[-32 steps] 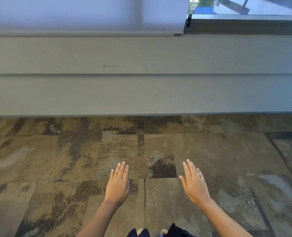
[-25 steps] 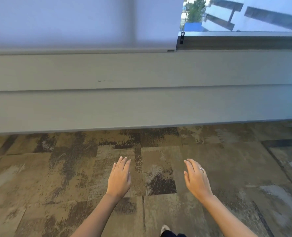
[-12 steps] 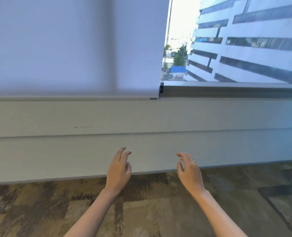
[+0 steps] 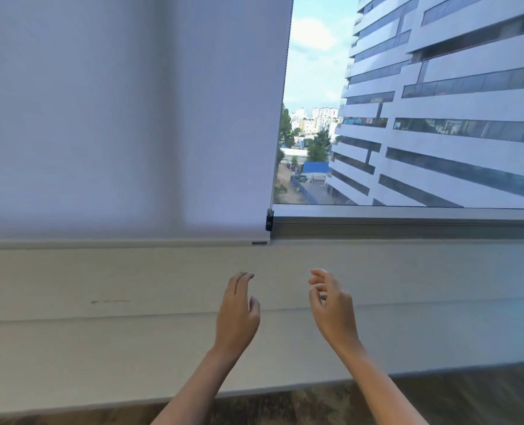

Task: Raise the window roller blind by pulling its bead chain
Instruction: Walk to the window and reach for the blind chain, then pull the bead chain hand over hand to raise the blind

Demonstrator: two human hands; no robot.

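On the left, the roller blind hangs fully down — its bottom bar lies along the window ledge, so nothing of the raising is done yet. At the blind's right edge runs the bead chain, a thin line that goes almost straight up and down, leaning a little to the right toward the top. Its lower end meets a small dark holder just above the ledge.

Below, the left hand hovers in front of the wall under the ledge, fingers loosely together and a little bent, holding nothing. The chain's lower end is above it and slightly to its right.

Further right, the right hand is also free, its fingers curled with thumb and forefinger close to each other, as if ready to pinch — but they close on nothing. For this hand the chain lies above and to the left.

Both hands are well below the chain, and the holder sits nearly between them; the left hand seems a little nearer sideways. I judge that the next move calls for a reach upward, with the pinch across the chain's vertical axis.
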